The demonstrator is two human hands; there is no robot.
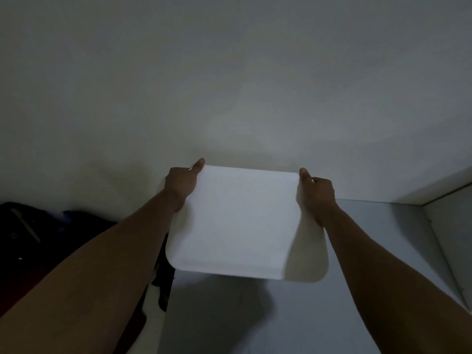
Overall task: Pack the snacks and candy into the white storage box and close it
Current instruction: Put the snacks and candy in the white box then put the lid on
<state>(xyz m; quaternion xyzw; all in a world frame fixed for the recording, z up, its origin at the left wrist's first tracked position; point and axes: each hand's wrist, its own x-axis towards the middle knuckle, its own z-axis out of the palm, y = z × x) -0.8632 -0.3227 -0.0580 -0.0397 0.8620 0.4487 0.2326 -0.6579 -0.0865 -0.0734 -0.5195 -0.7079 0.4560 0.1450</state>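
A white storage box (240, 221) with rounded corners is held up in front of a pale wall, its lid on top and one side wall showing at the right. My left hand (182, 183) grips its left far edge, thumb along the top corner. My right hand (316, 194) grips the right far edge the same way. Both arms reach forward from the bottom corners. No snacks or candy are visible; the box's inside is hidden.
A grey flat surface (357, 290) lies below the box, bounded by a white panel (449, 215) at the right. Dark bags or clothing (38, 238) are piled at the lower left. The room is dim.
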